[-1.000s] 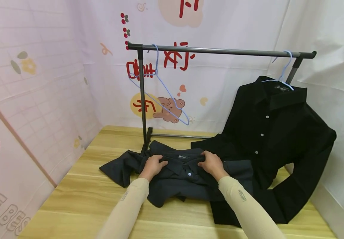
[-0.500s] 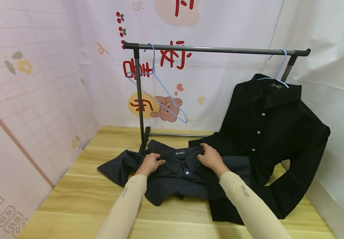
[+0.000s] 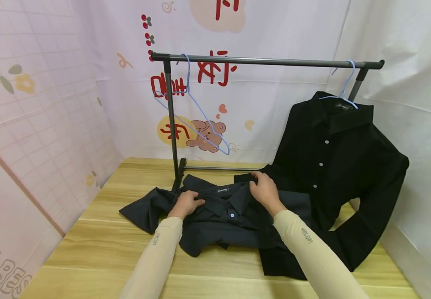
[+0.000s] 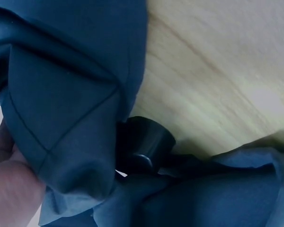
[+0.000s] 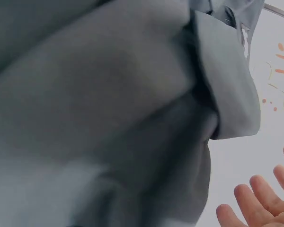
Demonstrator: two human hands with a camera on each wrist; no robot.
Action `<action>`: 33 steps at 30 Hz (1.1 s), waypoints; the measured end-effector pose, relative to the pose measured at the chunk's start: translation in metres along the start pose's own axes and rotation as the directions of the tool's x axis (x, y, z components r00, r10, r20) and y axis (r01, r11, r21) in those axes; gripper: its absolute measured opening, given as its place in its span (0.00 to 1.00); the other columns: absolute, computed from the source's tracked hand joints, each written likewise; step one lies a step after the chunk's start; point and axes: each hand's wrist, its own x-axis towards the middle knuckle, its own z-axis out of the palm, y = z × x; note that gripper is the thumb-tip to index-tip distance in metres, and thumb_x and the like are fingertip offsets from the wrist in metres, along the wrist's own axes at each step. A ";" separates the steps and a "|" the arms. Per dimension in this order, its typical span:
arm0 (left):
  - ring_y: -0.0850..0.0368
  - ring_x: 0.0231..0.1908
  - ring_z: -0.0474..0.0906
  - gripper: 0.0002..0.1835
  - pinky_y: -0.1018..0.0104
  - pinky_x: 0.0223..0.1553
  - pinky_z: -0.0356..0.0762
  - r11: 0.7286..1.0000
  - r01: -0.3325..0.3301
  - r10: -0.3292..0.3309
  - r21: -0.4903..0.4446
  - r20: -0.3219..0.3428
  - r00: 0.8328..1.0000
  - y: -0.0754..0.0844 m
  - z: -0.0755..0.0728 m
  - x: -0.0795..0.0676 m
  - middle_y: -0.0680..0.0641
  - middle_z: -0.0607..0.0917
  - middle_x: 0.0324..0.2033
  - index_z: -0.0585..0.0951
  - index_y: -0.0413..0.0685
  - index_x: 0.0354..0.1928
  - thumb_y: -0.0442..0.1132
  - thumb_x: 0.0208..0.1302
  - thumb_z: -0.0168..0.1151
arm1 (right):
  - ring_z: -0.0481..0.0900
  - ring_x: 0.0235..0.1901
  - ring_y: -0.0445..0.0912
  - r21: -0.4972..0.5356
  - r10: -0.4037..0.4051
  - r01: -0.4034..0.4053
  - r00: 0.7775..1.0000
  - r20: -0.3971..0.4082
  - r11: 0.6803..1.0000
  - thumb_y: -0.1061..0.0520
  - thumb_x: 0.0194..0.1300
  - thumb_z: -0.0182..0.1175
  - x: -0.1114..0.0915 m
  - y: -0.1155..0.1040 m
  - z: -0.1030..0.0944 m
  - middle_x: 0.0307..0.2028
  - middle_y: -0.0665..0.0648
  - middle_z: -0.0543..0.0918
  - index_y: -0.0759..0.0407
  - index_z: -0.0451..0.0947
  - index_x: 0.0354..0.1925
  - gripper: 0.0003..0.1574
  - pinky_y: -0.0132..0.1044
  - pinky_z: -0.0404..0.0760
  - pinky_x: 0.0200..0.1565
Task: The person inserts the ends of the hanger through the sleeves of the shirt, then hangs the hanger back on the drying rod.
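Note:
A dark button-up shirt (image 3: 219,232) lies bunched on the table, its collar and neck label facing up. My left hand (image 3: 186,203) pinches the cloth at the left shoulder beside the collar; in the left wrist view part of that hand (image 4: 14,194) shows against the fabric, its fingertips mostly hidden. My right hand (image 3: 267,193) is over the right side of the collar. In the right wrist view its fingers (image 5: 260,198) are spread and stand apart from the hanging grey-looking cloth (image 5: 109,109).
A metal garment rack (image 3: 267,61) stands behind the shirt. On its left hangs a bare blue hanger (image 3: 200,109). A black shirt (image 3: 344,166) hangs on another hanger at the right, its lower part spreading over the wooden table (image 3: 99,257). The rack's foot (image 3: 178,182) is close behind the left sleeve.
My right hand has moved up and away from me along the right collar, and that collar flap now stands higher. My left hand stays at the left shoulder. The head view has shifted slightly.

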 end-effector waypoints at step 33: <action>0.55 0.20 0.62 0.23 0.64 0.29 0.62 0.999 -0.046 0.046 0.009 -0.019 0.999 -0.005 0.001 0.005 0.50 0.62 0.18 0.63 0.50 0.20 0.43 0.71 0.62 | 0.79 0.56 0.48 0.148 -0.257 0.258 0.966 -0.023 0.955 0.40 0.73 0.55 0.057 -0.172 -0.072 0.57 0.55 0.82 0.54 0.67 0.71 0.36 0.44 0.78 0.54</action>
